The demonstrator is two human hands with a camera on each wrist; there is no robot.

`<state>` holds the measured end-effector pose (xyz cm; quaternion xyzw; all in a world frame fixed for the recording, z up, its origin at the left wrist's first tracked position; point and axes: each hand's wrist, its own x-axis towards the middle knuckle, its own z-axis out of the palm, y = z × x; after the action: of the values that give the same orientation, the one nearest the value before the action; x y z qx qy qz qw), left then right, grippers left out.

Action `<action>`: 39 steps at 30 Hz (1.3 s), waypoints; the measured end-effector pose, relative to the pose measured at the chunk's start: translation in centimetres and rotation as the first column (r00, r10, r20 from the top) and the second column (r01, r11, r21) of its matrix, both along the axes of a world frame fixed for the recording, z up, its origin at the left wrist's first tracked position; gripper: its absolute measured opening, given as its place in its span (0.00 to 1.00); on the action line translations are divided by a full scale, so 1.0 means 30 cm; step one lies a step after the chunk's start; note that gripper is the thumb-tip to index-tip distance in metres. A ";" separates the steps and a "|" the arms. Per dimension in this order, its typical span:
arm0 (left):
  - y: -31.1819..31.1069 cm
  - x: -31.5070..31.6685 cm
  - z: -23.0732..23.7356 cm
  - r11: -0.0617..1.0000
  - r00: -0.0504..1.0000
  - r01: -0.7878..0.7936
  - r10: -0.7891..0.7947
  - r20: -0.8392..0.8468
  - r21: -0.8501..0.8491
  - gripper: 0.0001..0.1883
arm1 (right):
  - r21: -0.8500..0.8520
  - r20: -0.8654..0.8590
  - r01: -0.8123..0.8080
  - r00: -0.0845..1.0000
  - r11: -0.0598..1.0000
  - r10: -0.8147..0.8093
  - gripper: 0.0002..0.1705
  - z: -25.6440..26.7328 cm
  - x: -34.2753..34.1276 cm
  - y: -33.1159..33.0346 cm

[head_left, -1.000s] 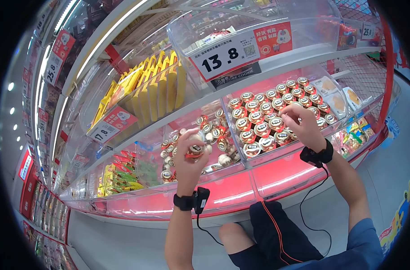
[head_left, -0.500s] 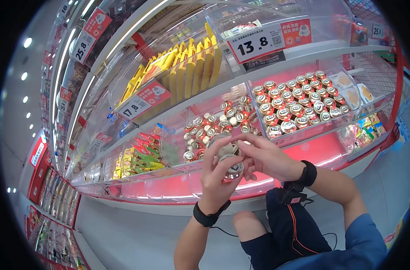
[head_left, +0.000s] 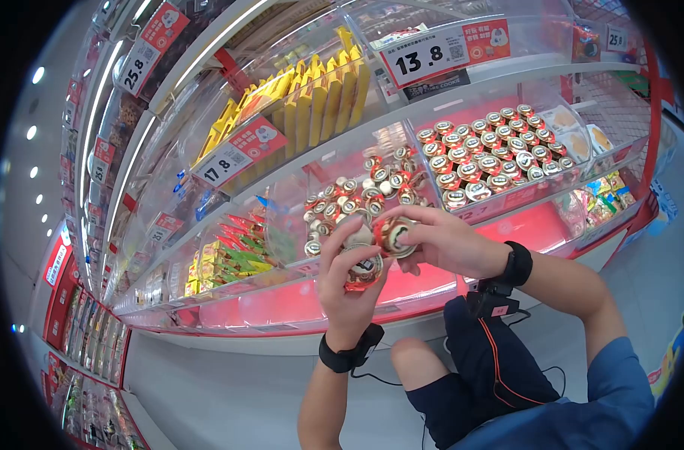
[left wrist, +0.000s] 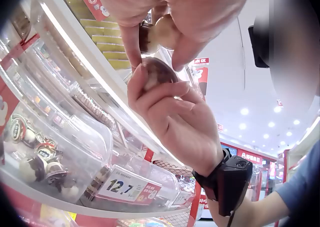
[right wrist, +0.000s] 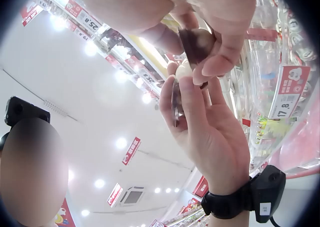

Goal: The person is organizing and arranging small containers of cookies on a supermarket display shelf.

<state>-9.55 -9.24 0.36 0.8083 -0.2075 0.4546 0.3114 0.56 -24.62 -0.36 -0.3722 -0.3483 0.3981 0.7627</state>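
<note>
In the head view my left hand (head_left: 342, 289) holds a small snack cup (head_left: 364, 271) with a printed lid and red edging. A pale rounded shape (head_left: 359, 235) shows between its fingers, just above that cup. My right hand (head_left: 450, 244) grips another snack cup (head_left: 393, 237), tilted, its lid rimmed in gold and red. Both hands are close together, fingertips almost meeting, in front of the shelf. From the left wrist, the right hand (left wrist: 175, 122) shows curled round its dark cup (left wrist: 159, 73). In the right wrist view the left hand (right wrist: 210, 132) pinches a cup (right wrist: 176, 103) edge-on.
Behind the hands, one clear bin holds jumbled snack cups (head_left: 330, 210); the bin to its right has similar cups in rows (head_left: 499, 146). Yellow packets (head_left: 319, 105) stand on the shelf above. Price signs (head_left: 424, 60) hang along the shelf fronts.
My right hand has come from above the rowed cups over to my left hand and now holds a tilted cup. The left hand keeps its cup. The head view has shifted.
</note>
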 end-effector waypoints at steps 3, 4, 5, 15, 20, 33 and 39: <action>0.018 0.003 -0.004 0.994 0.996 -0.082 0.083 0.013 -0.077 0.17 | -0.044 0.021 0.114 0.993 0.993 -0.113 0.18 0.014 0.021 -0.034; 0.035 0.005 -0.006 0.993 0.996 -0.088 0.087 -0.020 -0.073 0.17 | -0.063 0.042 0.165 0.986 0.984 -0.162 0.18 0.024 0.032 -0.061; 0.056 0.010 -0.013 0.993 0.994 -0.096 0.093 -0.051 -0.069 0.17 | -0.117 0.101 0.251 0.966 0.961 -0.239 0.17 0.036 0.053 -0.095; 0.217 0.389 -0.117 0.978 0.972 -0.179 0.159 -0.173 -0.106 0.08 | -0.231 0.828 0.821 0.448 0.523 -0.338 0.19 0.115 0.545 -0.444; 0.222 0.393 -0.122 0.966 0.936 -0.230 0.187 -0.299 -0.114 0.08 | -0.414 0.862 0.783 0.501 0.464 -0.077 0.23 0.111 0.729 -0.386; 0.216 0.412 -0.131 0.957 0.915 -0.268 0.217 -0.340 -0.113 0.09 | -0.584 0.774 0.656 0.627 0.478 0.085 0.18 0.081 0.775 -0.338; 0.211 0.408 -0.127 0.959 0.910 -0.261 0.208 -0.359 -0.106 0.07 | -0.553 0.793 0.661 0.605 0.508 0.076 0.14 0.041 0.797 -0.326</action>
<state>2.69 -2.91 -3.45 0.8683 -0.0158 0.3549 0.3461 24.46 -34.41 0.89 -0.8622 -0.3213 0.1715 0.3521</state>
